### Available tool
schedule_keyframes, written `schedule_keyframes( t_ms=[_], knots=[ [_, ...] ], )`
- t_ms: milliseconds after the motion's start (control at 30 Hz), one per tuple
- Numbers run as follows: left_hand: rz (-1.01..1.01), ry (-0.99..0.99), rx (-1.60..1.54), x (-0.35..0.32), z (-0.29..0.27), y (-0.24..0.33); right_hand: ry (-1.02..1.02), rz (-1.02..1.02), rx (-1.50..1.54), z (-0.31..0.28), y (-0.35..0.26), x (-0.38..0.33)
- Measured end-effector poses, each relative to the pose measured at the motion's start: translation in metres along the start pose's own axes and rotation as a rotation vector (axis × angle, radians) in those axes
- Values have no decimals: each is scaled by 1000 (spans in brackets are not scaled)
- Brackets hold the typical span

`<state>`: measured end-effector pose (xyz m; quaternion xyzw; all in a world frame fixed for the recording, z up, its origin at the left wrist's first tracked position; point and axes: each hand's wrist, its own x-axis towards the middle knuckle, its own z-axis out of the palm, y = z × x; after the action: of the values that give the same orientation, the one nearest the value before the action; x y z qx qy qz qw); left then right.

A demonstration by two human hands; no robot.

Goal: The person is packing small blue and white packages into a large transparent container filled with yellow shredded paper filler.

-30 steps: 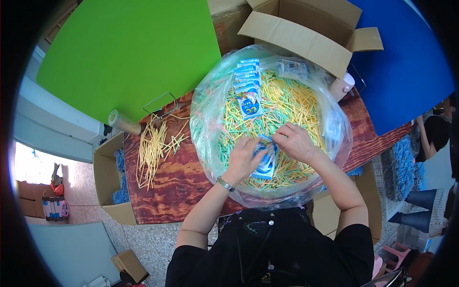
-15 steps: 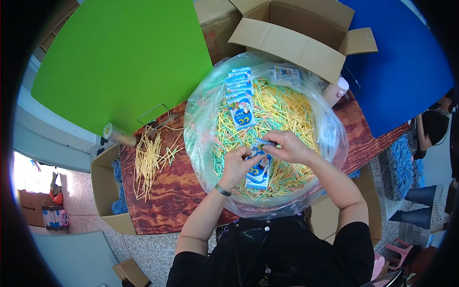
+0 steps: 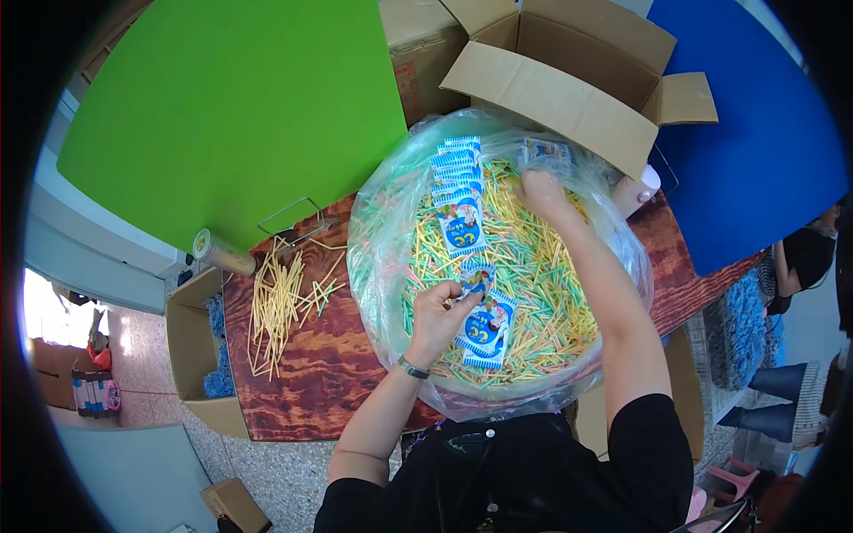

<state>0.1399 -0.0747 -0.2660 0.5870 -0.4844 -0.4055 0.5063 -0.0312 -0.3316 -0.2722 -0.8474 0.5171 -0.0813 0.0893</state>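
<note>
Packets [image 3: 484, 324], blue and white, lie in a clear bag [image 3: 382, 222] of yellow and green sticks [image 3: 542, 284] on the desk [image 3: 311, 373]; left hand [image 3: 440, 311] grips one, right hand [image 3: 542, 191] clutches another at the far rim, near a cardboard box [image 3: 551, 89].

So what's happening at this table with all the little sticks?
A person leans over a big clear plastic bag full of yellow and green sticks. The left hand holds a bunch of blue and white packets near the front. The right hand reaches to the far side, by another packet. More yellow sticks lie loose on the wooden table.
</note>
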Motion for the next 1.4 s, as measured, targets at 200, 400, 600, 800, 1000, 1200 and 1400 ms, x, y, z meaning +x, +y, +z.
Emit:
schedule_keyframes(
  t_ms=[200, 400, 600, 800, 1000, 1200, 1400],
  knots=[
    [16, 59, -28, -3, -5, -11, -188, 214, -121, -4, -29, 12],
    [79, 79, 40, -4, -2, 6, -251, 232, -168, 1, -21, 10],
    [19, 84, -83, -10, -4, 10, -123, 82, -144, -18, -4, -15],
    [124, 123, 16, -11, 3, 3, -295, 9, 1016, -51, 12, -75],
    [287, 250, 166, -12, 8, 9, -626, -87, 1124, -124, -38, -128],
    [550, 353, 347, -14, 6, 18, -437, -541, 292, -163, -84, -147],
    [659, 391, 430, -13, 3, 19, -392, -543, 25, -170, -108, -152]
  ],
)
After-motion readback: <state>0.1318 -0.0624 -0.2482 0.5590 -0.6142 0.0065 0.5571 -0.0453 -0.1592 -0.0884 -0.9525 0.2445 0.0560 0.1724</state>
